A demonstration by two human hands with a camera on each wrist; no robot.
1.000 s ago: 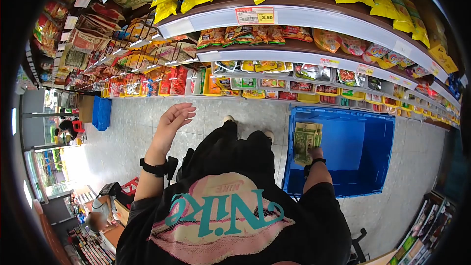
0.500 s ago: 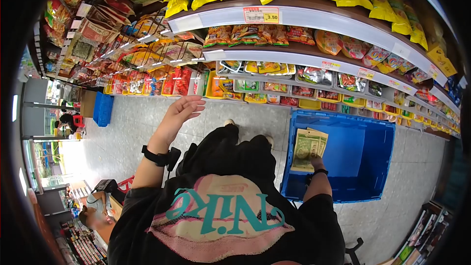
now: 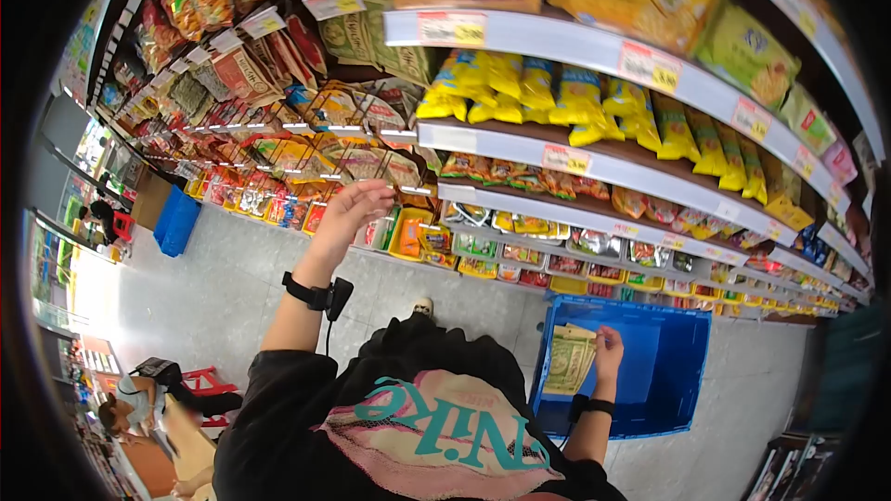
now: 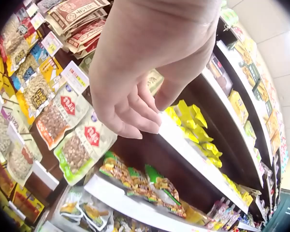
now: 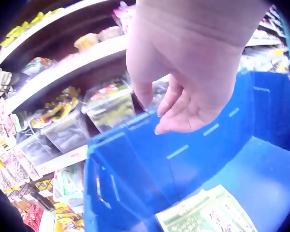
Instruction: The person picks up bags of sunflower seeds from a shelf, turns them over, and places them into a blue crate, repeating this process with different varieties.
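My right hand (image 3: 608, 353) hangs over the blue plastic crate (image 3: 654, 366), its fingers loosely bent with nothing between them. Inside the crate, along its left side, lie green snack packets (image 3: 566, 362), overlapping one another. The right wrist view shows the hand (image 5: 183, 77) above the crate's wall, apart from the packets (image 5: 203, 215) below. Raised before the shelves, my left hand (image 3: 348, 218) holds nothing, and its fingers droop in a relaxed curve. In the left wrist view, bags of nuts (image 4: 79, 150) hang on the rack beyond that hand.
Yellow snack bags (image 3: 580, 102) fill a shelf ahead, with boxed goods above and small packs in bins lower down. Hanging bags (image 3: 246, 74) line the rack at left. A second blue crate (image 3: 176, 221) stands on the floor. Another person (image 3: 135, 408) is at lower left.
My right hand has let go of the green packets and risen off them; they now lie in the crate. The view has tilted up towards the shelves. The left hand stays raised and empty.
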